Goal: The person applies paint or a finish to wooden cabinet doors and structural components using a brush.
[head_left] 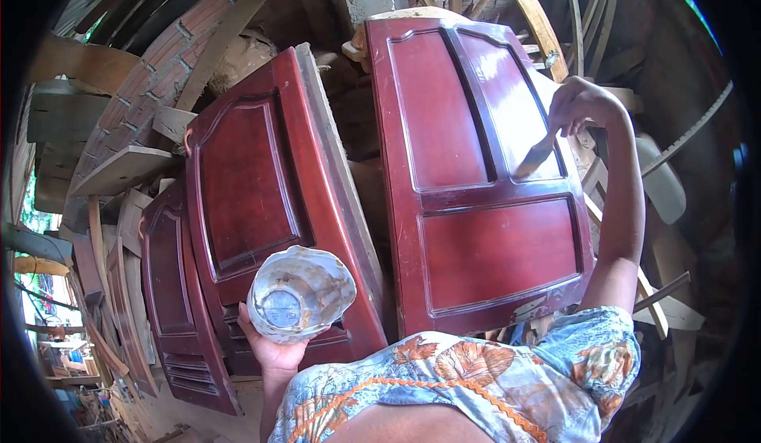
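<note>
The door (499, 253) I'm attending to leans upright right of centre, deep red and glossy, with two tall upper panels above one wide lower panel. Light glares off the upper right panel, and pale scuffs mark the bottom edge.

My brush (534, 160) is at the low end of that bright panel, near its moulding. I take the step in hand to be brushing a finish over the surface. The next move calls, I think, for light, even pressure along the panel, with care that nothing pools in the grooves.

My right hand (585, 104) is raised, its fingers closed on the brush handle. My left hand (273, 352) grips a cup (297, 296) low in front of me, its rim ragged and its inside crusted; I can't tell how much liquid it holds.

To the left, a second door (250, 181) leans beside this one, and a third door (170, 276) beyond it. Behind are a brick wall (149, 98) and loose boards (127, 171).
</note>
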`<move>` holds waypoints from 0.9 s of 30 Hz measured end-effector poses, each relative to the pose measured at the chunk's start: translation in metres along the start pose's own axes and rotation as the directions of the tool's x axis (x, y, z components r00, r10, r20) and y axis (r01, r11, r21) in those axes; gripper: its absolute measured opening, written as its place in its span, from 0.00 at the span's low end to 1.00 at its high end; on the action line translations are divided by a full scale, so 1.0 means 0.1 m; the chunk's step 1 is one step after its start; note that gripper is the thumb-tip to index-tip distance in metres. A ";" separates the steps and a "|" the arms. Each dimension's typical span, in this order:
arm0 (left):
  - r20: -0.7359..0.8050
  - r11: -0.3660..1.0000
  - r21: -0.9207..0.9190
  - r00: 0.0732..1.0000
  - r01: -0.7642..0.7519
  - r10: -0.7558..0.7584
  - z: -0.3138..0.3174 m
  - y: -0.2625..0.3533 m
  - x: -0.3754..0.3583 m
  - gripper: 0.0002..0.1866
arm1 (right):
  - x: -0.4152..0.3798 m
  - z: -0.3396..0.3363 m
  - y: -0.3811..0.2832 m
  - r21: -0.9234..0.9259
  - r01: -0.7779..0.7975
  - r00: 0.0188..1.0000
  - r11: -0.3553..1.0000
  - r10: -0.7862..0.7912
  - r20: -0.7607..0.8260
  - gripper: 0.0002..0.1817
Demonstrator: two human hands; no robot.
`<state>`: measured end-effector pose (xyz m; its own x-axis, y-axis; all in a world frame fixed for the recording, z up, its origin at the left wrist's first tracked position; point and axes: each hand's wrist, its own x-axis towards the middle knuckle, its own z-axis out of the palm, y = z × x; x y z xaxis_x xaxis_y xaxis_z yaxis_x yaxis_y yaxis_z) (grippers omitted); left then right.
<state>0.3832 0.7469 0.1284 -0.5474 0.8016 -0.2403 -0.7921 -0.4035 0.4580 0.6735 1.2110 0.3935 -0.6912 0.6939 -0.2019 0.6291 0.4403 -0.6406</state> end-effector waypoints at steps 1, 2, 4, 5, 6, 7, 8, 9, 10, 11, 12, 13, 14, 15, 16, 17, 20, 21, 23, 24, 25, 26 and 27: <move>-0.001 1.000 -0.003 1.000 0.001 -0.001 -0.02 0.00 0.01 0.47 | 0.11 -0.06 0.05 -0.002 -0.011 0.998 1.000 0.011 -0.064 0.10; -0.015 1.000 -0.009 1.000 -0.007 0.007 -0.05 -0.01 0.03 0.47 | 0.23 -0.09 0.09 -0.004 -0.019 0.992 1.000 0.018 -0.126 0.11; -0.032 1.000 -0.019 0.999 -0.020 0.020 -0.07 -0.01 0.05 0.47 | 0.48 -0.03 0.03 -0.123 -0.074 0.927 0.990 0.023 -0.374 0.12; -0.027 0.999 -0.032 0.999 -0.017 0.016 -0.06 -0.02 0.05 0.47 | 0.65 -0.08 0.11 -0.064 -0.012 0.908 0.998 -0.016 -0.418 0.12; -0.023 0.999 -0.045 1.000 -0.016 0.015 -0.06 -0.02 0.05 0.47 | 0.86 -0.17 0.24 -0.007 0.054 0.886 0.999 -0.051 -0.461 0.12; -0.029 0.999 -0.047 0.999 -0.023 0.021 -0.07 -0.02 0.06 0.47 | 1.02 -0.16 0.29 0.102 0.198 0.860 0.975 -0.123 -0.496 0.15; -0.003 0.999 -0.029 1.000 -0.028 0.028 -0.08 -0.03 0.07 0.47 | 1.19 -0.16 0.32 -0.015 0.157 0.799 0.987 -0.136 -0.585 0.21; 0.024 0.999 -0.011 0.999 -0.036 0.036 -0.08 -0.03 0.08 0.47 | 1.35 -0.13 0.35 -0.044 0.152 0.768 0.987 -0.146 -0.624 0.24; 0.020 0.999 -0.013 0.999 -0.044 0.044 -0.07 -0.02 0.07 0.47 | 1.51 -0.09 0.38 -0.073 0.145 0.733 0.987 -0.157 -0.662 0.27; 0.024 0.999 -0.008 0.999 -0.042 0.042 -0.06 -0.03 0.07 0.47 | 1.65 -0.05 0.43 -0.058 0.175 0.681 0.983 -0.163 -0.714 0.30; 0.029 0.999 -0.004 0.999 -0.041 0.041 -0.05 -0.03 0.07 0.48 | 1.82 -0.04 0.52 -0.081 0.127 0.631 0.989 -0.144 -0.763 0.29; 0.025 0.999 -0.009 0.998 -0.049 0.049 -0.06 -0.03 0.07 0.48 | 2.09 -0.07 0.68 -0.063 0.179 0.615 0.982 -0.161 -0.772 0.27; -0.011 0.998 -0.028 0.999 -0.047 0.047 -0.08 -0.03 0.06 0.47 | 2.30 -0.07 0.78 -0.045 0.228 0.599 0.973 -0.176 -0.781 0.26; -0.046 0.998 -0.046 0.998 -0.044 0.042 -0.10 -0.04 0.05 0.47 | 2.37 0.00 0.77 -0.036 0.277 0.583 0.960 -0.198 -0.788 0.22; -0.049 0.998 -0.050 0.998 -0.047 0.045 -0.11 -0.04 0.05 0.47 | 2.23 0.16 0.50 0.048 0.293 0.614 0.955 -0.150 -0.775 0.20; -0.040 0.999 -0.037 0.999 -0.037 0.035 -0.12 -0.03 0.05 0.47 | 2.27 0.25 0.38 0.158 0.384 0.637 0.910 -0.137 -0.759 0.19; -0.031 0.999 -0.042 0.999 -0.027 0.025 -0.17 -0.03 0.05 0.46 | 2.58 0.44 0.18 0.078 0.536 0.543 0.841 -0.272 -0.794 0.16; -0.029 0.998 -0.057 0.999 -0.022 0.021 -0.18 -0.03 0.05 0.46 | 2.61 0.49 0.12 0.018 0.487 0.566 0.873 -0.300 -0.768 0.15; -0.031 0.998 -0.064 0.999 -0.021 0.019 -0.18 -0.03 0.05 0.46 | 2.60 0.67 -0.05 -0.144 0.372 0.586 0.917 -0.352 -0.729 0.15; -0.034 0.997 -0.073 0.999 -0.020 0.017 -0.18 -0.03 0.05 0.46 | 2.55 0.77 -0.13 -0.243 0.302 0.585 0.922 -0.380 -0.716 0.15; -0.032 0.997 -0.073 0.999 -0.023 0.021 -0.17 -0.03 0.05 0.46 | 2.54 0.83 -0.20 -0.261 0.273 0.606 0.926 -0.376 -0.701 0.15; -0.030 0.999 -0.040 0.999 -0.028 0.027 -0.15 -0.03 0.05 0.46 | 2.51 0.88 -0.26 -0.279 0.243 0.626 0.929 -0.370 -0.687 0.15; -0.029 0.999 -0.007 0.999 -0.032 0.032 -0.15 -0.03 0.05 0.46 | 2.46 0.92 -0.28 -0.284 0.307 0.639 0.909 -0.417 -0.646 0.15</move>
<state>0.3785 0.7457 0.1134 -0.5801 0.7751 -0.2503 -0.7758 -0.4322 0.4597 0.4532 1.3170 0.2935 -0.4742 0.6276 0.6174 0.4602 0.7746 -0.4339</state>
